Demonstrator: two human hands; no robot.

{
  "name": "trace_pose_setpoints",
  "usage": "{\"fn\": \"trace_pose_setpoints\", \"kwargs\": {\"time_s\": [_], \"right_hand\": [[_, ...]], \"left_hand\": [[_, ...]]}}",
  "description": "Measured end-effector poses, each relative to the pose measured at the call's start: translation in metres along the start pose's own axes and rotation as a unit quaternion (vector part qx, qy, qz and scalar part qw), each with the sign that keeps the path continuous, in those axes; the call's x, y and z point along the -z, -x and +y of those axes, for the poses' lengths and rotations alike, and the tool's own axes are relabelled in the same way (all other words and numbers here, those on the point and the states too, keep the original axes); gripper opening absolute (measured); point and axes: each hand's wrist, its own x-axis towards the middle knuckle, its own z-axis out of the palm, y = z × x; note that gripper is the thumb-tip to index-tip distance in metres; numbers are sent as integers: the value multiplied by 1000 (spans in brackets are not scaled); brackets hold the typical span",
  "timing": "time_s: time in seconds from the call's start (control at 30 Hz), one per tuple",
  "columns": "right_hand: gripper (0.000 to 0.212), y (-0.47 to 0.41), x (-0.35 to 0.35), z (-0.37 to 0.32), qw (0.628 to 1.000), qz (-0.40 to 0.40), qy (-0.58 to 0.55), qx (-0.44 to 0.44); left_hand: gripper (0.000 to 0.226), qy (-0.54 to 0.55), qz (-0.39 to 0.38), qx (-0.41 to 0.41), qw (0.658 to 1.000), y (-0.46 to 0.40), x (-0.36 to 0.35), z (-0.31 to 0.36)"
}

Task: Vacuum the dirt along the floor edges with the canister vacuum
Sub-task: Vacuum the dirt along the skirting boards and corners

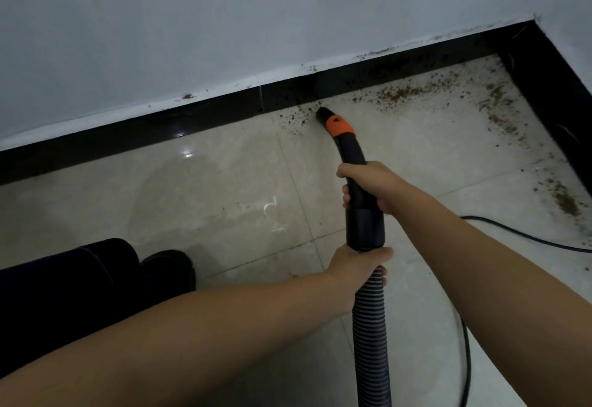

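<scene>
Vacuum nozzle: black curved plastic wand with orange collar, tip on the floor by the far black skirting.
Dirt: brown crumbs right of the tip.
Right hand: wraps the wand.
Left hand: grips the ribbed black hose.

The floor is glossy, smooth tile, with gritty brown dirt on it. The skirting is glossy black. The wall looks matt, painted. The nozzle is smooth plastic; the hose is ribbed plastic.
</scene>
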Motion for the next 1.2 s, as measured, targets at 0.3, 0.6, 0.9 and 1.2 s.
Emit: {"fn": "trace_pose_setpoints", "kwargs": {"time_s": [0.3,0.6,0.9,1.2], "right_hand": [[11,15,-17,19,999,-35,30,-8],[11,10,-40,13,998,-49,28,3],[12,-6,-5,6,999,35,-38,10],[12,-25,37,-2,993,59,-99,-7]], "left_hand": [[19,15,16,6,1000,15,5,-28],[15,10,45,1,999,13,24,-21],[19,-27,-8,21,999,-6,12,5],[19,-75,-19,14,997,-29,-13,28]]}}
